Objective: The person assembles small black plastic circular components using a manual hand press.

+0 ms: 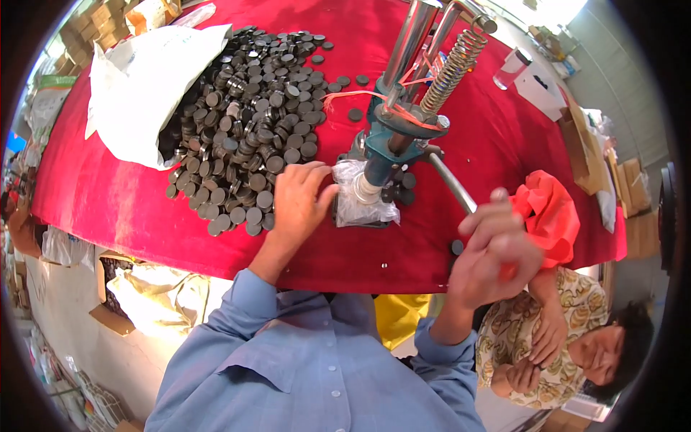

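Observation:
A green hand press [392, 147] with a steel column and a coil spring stands on the red-covered table. Clear plastic [349, 183] wraps its base, and a pale round die sits under the ram. Beside that base, my left hand [299, 198] has its fingertips close to the plastic, thumb apart, with nothing visible in it. My right hand [497, 252] is closed around the outer end of the press's metal lever [453, 183]; a bit of red shows between the fingers. Left of the press lies a large heap of dark round discs [252, 129], several more behind its base.
A white sack [151, 90] lies open against the heap. Red cloth [547, 216] is bunched near my right hand. At lower right sits another person [543, 338], hands together. A lidded clear jar [512, 68] and cardboard boxes [583, 151] line the right side.

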A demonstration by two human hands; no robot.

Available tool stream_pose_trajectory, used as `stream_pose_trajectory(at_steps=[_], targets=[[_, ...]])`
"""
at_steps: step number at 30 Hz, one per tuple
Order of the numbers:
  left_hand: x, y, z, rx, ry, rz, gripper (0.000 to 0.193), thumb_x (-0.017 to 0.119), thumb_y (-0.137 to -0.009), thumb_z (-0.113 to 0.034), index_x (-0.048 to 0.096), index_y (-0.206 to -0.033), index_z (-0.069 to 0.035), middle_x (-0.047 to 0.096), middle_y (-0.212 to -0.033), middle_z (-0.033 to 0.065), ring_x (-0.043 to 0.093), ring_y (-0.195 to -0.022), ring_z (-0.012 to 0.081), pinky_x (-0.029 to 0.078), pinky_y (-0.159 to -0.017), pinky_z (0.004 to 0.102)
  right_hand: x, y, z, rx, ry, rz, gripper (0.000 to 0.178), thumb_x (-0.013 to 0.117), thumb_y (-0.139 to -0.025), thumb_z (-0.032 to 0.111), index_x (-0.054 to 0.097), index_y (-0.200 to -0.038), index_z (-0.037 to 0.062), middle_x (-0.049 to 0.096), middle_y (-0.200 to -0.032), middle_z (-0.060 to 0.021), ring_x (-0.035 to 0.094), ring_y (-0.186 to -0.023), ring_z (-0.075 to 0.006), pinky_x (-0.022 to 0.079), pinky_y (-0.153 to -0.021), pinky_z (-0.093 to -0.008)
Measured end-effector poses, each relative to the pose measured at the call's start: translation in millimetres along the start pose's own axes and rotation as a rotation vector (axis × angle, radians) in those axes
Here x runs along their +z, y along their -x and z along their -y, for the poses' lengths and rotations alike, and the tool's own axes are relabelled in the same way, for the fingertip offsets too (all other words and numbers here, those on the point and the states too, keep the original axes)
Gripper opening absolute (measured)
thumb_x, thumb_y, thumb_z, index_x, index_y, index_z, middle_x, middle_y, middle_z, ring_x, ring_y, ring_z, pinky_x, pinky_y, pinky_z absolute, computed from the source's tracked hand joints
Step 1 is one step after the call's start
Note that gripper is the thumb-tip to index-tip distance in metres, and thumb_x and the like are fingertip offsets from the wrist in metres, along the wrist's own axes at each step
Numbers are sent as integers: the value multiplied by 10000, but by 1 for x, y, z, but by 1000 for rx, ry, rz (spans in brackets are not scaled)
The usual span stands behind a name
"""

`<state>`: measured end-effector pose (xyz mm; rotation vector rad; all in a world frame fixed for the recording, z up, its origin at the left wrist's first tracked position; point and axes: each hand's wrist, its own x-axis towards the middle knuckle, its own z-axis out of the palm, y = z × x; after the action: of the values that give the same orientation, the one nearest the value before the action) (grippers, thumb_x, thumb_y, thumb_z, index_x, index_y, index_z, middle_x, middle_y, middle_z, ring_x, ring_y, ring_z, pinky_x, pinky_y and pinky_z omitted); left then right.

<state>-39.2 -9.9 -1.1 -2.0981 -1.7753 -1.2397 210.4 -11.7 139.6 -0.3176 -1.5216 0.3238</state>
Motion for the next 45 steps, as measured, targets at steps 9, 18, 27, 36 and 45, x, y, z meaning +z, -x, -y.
stream_pose_trajectory(at_steps=[9, 18, 27, 36, 45], targets=[[-21, 37, 34, -56, -212, 183, 336, 758, -816, -114, 717, -1149, -91, 657, -1180, 92, 603, -1025, 286, 452, -851, 413, -8, 78, 11, 62, 97, 40, 311, 595, -1011, 440, 491, -1085, 156, 551, -791, -64, 634, -864, -278, 392, -1013, -534], [0, 5, -26, -279, 294, 86, 492, 859, -755, -179, 657, -1194, -83, 714, -944, 83, 661, -804, 304, 533, -772, 420, 2, -43, -6, 90, -12, 56, 81, 542, -949, 48, 547, -1018, 6, 577, -748, -60, 613, -696, -192, 498, -784, -396], [38, -11, -39, -139, 312, 97, 702, 887, -743, -224, 534, -1325, -54, 692, -996, 128, 649, -846, 344, 509, -798, 452, 18, -84, -23, 295, -141, -17, 97, 590, -974, 62, 583, -1009, -27, 572, -745, -44, 558, -655, -114, 502, -636, -260], [-1, -21, 27, -31, -36, 141, 397, 772, -847, -165, 668, -1212, -50, 668, -1213, 129, 596, -1120, 345, 482, -974, 441, -13, 25, 3, -10, 49, 140, 177, 589, -1018, 278, 511, -1026, 119, 513, -699, -65, 584, -685, -241, 423, -907, -502], [16, -27, 56, 43, -149, 99, 224, 774, -810, -130, 773, -1034, -112, 716, -1137, 67, 613, -955, 301, 502, -858, 409, -9, 70, 3, -40, 136, 74, 276, 602, -1005, 374, 462, -1094, 154, 513, -762, -49, 611, -766, -243, 416, -864, -480]])
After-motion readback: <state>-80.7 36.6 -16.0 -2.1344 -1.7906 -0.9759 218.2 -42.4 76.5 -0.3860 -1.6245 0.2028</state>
